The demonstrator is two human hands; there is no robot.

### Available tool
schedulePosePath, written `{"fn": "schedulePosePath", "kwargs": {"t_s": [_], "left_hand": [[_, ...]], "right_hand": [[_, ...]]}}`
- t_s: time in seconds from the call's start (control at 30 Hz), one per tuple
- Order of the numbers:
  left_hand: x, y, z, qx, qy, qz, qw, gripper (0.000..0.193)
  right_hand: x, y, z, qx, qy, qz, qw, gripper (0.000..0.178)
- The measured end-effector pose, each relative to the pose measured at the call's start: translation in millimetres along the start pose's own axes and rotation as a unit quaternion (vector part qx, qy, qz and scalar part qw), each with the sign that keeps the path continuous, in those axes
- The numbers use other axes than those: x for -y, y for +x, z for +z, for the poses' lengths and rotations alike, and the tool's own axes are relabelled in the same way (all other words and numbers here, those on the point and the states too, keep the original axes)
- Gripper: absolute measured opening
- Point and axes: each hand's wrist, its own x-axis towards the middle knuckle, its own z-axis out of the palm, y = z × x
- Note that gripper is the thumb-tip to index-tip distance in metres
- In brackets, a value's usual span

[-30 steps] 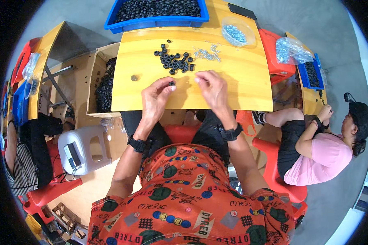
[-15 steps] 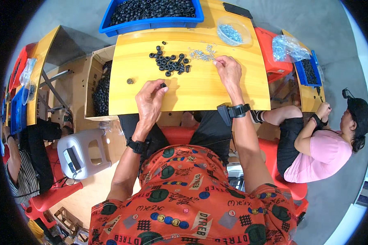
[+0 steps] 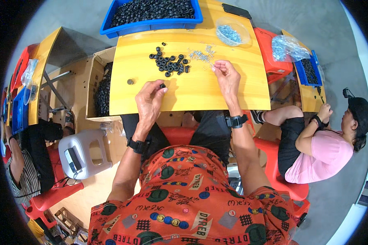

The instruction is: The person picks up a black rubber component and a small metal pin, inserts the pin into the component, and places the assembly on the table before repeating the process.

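Note:
Between the thumb and forefinger of my left hand (image 3: 149, 98) is a small black ring-like part (image 3: 162, 86), held just above the near part of the yellow table (image 3: 200, 94). My right hand (image 3: 228, 79) is at the near right edge of a scatter of tiny silvery metal pieces (image 3: 200, 56). Its thumb and forefinger are pinched together; anything between them is too small to make out. Left of the silvery pieces lies a loose group of black ring-like parts (image 3: 167, 63). One darkish round part (image 3: 130, 81) lies apart, left of my left hand.
A blue tray (image 3: 151, 27) full of black parts stands at the far edge, with a clear bowl (image 3: 243, 38) of silvery pieces and a dark flat object (image 3: 237, 11) to its right. A cardboard box (image 3: 90, 85) adjoins the table's left. People (image 3: 323, 151) sit on both sides.
My right hand has drawn slightly toward me from the silvery pieces, fingers still pinched. My left hand stays almost in place with the black ring-like part.

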Motion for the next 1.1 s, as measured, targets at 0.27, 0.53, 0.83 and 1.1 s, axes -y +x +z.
{"fn": "schedulePosePath", "kwargs": {"t_s": [0.27, 0.53, 0.83, 1.1], "left_hand": [[1.9, 0.9, 0.1, 0.004, -0.028, -0.013, 1.0, 0.027], [-12.0, 2.4, 16.6, 0.061, 0.081, 0.15, 0.983, 0.022], [-19.8, 16.0, 70.8, 0.18, 0.033, 0.126, 0.975, 0.023], [-21.8, 6.5, 50.9, 0.159, -0.03, 0.01, 0.987, 0.025]], "right_hand": [[2.3, -4.1, 3.8, 0.015, -0.052, -0.041, 0.998, 0.015], [14.8, -4.9, 6.2, 0.01, -0.176, -0.12, 0.977, 0.011], [8.6, -11.3, -1.5, 0.027, -0.11, -0.112, 0.987, 0.014], [4.8, -14.9, -2.9, 0.004, 0.015, -0.019, 1.0, 0.014]]}}
